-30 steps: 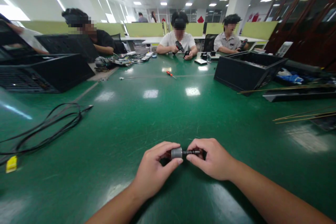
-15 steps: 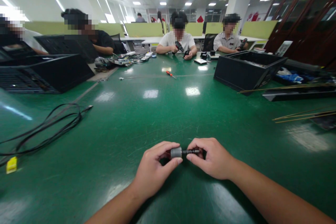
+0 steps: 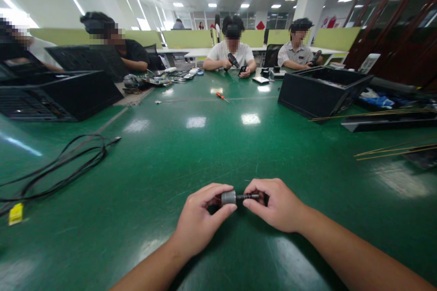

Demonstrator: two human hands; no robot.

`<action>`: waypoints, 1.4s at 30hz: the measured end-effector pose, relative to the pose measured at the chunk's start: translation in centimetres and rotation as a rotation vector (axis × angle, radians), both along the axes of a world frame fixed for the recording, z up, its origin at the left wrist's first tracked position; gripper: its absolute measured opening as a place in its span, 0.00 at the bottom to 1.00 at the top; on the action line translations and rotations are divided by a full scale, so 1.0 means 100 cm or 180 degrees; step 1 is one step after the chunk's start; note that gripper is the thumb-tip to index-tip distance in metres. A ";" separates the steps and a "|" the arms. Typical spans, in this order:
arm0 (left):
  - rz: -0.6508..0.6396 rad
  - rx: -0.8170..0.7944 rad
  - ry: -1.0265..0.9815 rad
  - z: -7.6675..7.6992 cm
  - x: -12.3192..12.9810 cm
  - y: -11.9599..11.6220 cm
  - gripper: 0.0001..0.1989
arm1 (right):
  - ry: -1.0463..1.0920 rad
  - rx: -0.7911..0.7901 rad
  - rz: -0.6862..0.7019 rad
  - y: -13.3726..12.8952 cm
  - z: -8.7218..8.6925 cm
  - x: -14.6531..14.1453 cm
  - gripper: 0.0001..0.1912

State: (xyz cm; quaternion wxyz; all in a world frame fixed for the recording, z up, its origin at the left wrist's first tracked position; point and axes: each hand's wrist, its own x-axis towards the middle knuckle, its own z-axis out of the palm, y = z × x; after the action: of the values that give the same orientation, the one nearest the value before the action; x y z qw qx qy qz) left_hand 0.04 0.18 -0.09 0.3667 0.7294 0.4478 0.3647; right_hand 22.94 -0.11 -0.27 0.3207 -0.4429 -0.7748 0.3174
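Between both hands, low in the middle of the head view, is a small grey metal cylinder [image 3: 228,197] with a thin, dark ridged shaft [image 3: 251,196] sticking out to the right. My left hand [image 3: 198,220] is closed round the cylinder, thumb in front and fingers behind. With thumb and fingertips, my right hand [image 3: 282,209] grips the shaft near its outer end. The part lies roughly level, just over the green table [image 3: 191,159]. My palms and curled fingers hide some of it, and its exact kind is not clear.
Black cables [image 3: 85,159] with a yellow tag [image 3: 15,213] lie left. An orange screwdriver [image 3: 221,96] rests farther off. Black computer cases stand left [image 3: 68,95] and right [image 3: 314,93]. Thin yellowish rods [image 3: 396,151] lie at right. Several people sit round the table.
Both hands hold nearly the same pose and place. The grey cylinder has shifted very slightly left. A person in the far background has moved.
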 end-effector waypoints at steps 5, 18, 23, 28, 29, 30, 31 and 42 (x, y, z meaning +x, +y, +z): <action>-0.0020 -0.0004 -0.0018 0.002 0.001 0.000 0.12 | -0.0036 0.0035 0.0013 0.000 0.002 0.001 0.02; 0.0007 0.0077 0.0038 0.004 0.002 0.000 0.12 | -0.0002 -0.0005 0.0010 0.000 0.001 0.001 0.02; 0.0011 0.0055 0.0030 0.004 0.002 0.000 0.12 | 0.0000 -0.0011 -0.0004 0.000 0.000 0.002 0.02; 0.0008 0.0063 0.0032 0.003 0.001 -0.001 0.12 | -0.0010 -0.0017 -0.0005 0.000 0.001 0.002 0.02; 0.0012 0.0057 0.0033 0.003 0.001 -0.001 0.12 | -0.0014 -0.0006 -0.0012 0.000 0.001 0.003 0.02; 0.0014 0.0046 0.0027 0.003 0.002 -0.001 0.12 | -0.0021 0.0003 -0.0016 0.000 0.001 0.003 0.02; 0.0013 0.0035 0.0020 0.003 0.002 -0.001 0.12 | -0.0028 0.0012 -0.0017 0.000 0.001 0.003 0.02; 0.0027 0.0074 0.0012 0.004 0.001 0.000 0.12 | -0.0012 0.0023 -0.0041 0.000 -0.001 0.003 0.01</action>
State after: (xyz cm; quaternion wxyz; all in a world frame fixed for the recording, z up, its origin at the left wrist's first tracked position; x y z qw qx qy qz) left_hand 0.17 0.17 0.29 0.3558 0.7324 0.4473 0.3700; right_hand 23.27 -0.07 -0.34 0.3229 -0.4473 -0.7736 0.3117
